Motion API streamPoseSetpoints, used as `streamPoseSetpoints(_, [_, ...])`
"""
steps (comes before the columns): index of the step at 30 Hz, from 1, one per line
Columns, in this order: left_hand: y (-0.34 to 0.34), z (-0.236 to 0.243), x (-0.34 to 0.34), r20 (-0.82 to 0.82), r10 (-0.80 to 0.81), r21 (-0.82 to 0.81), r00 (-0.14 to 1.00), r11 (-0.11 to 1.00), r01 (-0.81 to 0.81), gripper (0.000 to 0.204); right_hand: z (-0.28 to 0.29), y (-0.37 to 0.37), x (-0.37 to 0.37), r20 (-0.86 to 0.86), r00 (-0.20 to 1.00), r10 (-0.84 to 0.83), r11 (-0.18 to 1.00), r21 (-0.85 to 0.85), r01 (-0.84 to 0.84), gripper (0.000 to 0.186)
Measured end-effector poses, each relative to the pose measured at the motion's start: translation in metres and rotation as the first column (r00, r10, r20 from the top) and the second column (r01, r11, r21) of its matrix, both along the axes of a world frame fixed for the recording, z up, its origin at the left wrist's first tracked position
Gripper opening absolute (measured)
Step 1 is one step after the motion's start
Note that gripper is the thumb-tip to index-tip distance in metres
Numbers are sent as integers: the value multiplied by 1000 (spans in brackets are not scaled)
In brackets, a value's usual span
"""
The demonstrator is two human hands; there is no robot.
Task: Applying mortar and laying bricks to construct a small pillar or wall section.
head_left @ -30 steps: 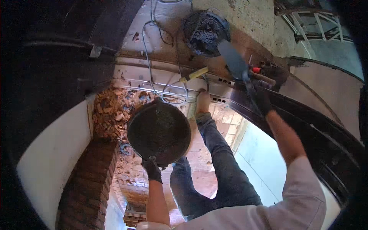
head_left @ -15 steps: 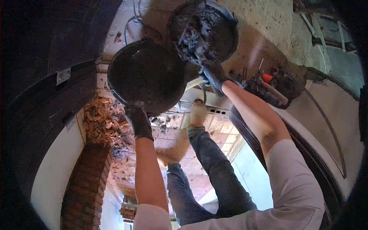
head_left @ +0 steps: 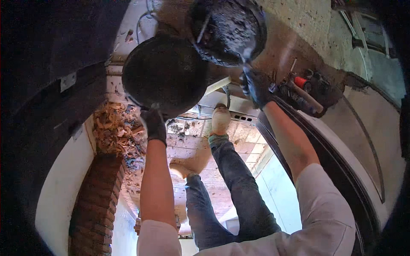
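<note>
My left hand [head_left: 154, 124], in a dark glove, is closed at the near edge of a wide, round black tub [head_left: 164, 74]. The inside of that tub is too dark to make out. Beyond it and to the right stands a black bucket [head_left: 200, 47] holding dark, wet, lumpy mortar [head_left: 228, 27]. My right hand [head_left: 255, 85], gloved as well, is closed round the handle of a trowel [head_left: 246, 54], whose blade is at the bucket's near right side. A thin stick or handle leans inside the bucket's left part.
Tools with a red-ended cylinder [head_left: 302, 84] lie on a dark patch at the right. Brick rubble [head_left: 117, 132] is heaped at the left above a brick column [head_left: 96, 200]. A cable [head_left: 139, 30] runs behind the tub. My feet [head_left: 221, 119] stand on dusty boards.
My right hand has moved right and slightly nearer, with the trowel drawn to the bucket's near right side. The black tub has shifted slightly, with my left hand still at its edge.
</note>
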State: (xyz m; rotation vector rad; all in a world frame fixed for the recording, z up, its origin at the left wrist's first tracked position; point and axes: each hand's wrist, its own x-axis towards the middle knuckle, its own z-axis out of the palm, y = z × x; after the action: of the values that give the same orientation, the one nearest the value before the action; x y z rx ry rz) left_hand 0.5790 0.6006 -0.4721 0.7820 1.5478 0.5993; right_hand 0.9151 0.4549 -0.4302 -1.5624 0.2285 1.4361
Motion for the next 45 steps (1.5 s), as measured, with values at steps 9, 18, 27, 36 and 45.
streamPoseSetpoints(9, [1,-38,3,-159,-50,5,986,999,51,40,47,-42,-93,763,206,613,682,-379,-626,18])
streamPoseSetpoints(18, [-32,-57,-20,-152,6,59,988,998,3,36,120,-50,-16,616,75,785,578,-682,-448,22])
streamPoseSetpoints(27, [-24,1,20,81,126,-209,989,972,-107,51,25,-5,89,385,95,918,352,-681,-642,40])
streamPoseSetpoints(36, [-26,-16,-23,3,-17,-188,1000,982,18,48,-23,33,-33,-10,990,140,971,-194,-139,50])
streamPoseSetpoints(45, [-23,-12,-24,-28,-3,-170,1000,985,-2,50,-10,16,-25,298,942,154,987,-81,-136,45])
